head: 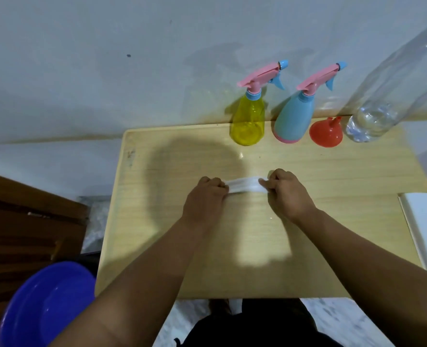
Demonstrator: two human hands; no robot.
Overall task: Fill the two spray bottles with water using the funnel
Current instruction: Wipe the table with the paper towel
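Left hand (205, 196) and right hand (286, 194) each pinched an end of a white folded cloth (243, 185) flat on the pale wooden table (157, 246), probably to wipe spills. Beyond, untouched along the far edge, stood the yellow translucent spray bottle (248, 121), blue opaque spray bottle (293, 118), inverted red plastic funnel (326, 134) and clear plastic water bottle (382, 108), within reach for filling.

Bare forearms (no sleeves), dark trousers (257, 326)

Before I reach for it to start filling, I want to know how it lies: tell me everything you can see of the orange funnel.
The orange funnel looks like smooth, opaque plastic. It stands upside down on the wooden table, wide mouth on the surface, narrow spout pointing up and tilted slightly to the right. It sits at the far edge, between the blue spray bottle and the clear water bottle, close to both; whether it touches either cannot be told. No hand touches it.
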